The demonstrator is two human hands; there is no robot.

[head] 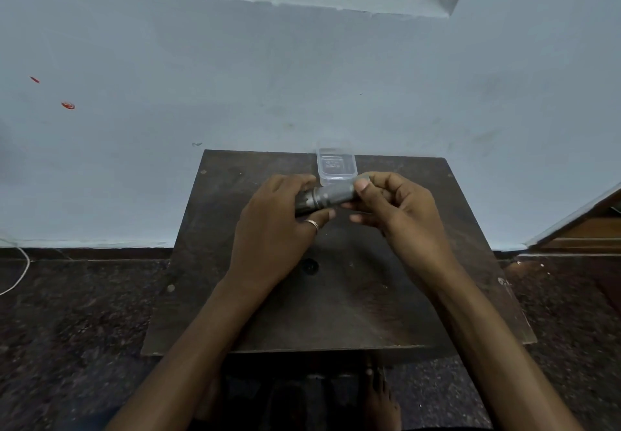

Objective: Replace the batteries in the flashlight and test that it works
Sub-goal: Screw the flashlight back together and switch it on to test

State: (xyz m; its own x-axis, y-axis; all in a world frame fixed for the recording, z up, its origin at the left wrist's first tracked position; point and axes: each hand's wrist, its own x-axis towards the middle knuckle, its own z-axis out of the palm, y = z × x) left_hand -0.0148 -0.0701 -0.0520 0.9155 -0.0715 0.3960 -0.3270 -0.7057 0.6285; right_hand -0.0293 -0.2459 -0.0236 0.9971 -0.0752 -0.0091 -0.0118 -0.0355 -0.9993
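Flashlight, dark grey metal, cylindrical: held level above the middle of the table, lying left to right across the centre of the frame. Ridged collar visible near its left third; the darker left end is buried in one palm, the right end covered by fingers. Whether it is lit cannot be told.

Left hand: closed around the left end of the flashlight, fingers curled over the top, thumb below. Plain silver ring on one finger. Forearm bare, entering from the lower left of the frame.

Right hand: thumb and forefinger pinching the right end of the flashlight, remaining fingers loosely curled beneath. Forearm bare, entering from the lower right.

Small clear plastic rectangular box: standing on the far edge of the table, just behind the flashlight; contents not legible.

Dark brown square wooden table: scuffed top, round fasteners near the corners, a dark round mark near the centre.

Speckled dark stone floor: surrounds the table. Pale blue painted wall behind, with two red marks at the upper left. Thin white cord at the left edge. Bare foot under the table at bottom centre.
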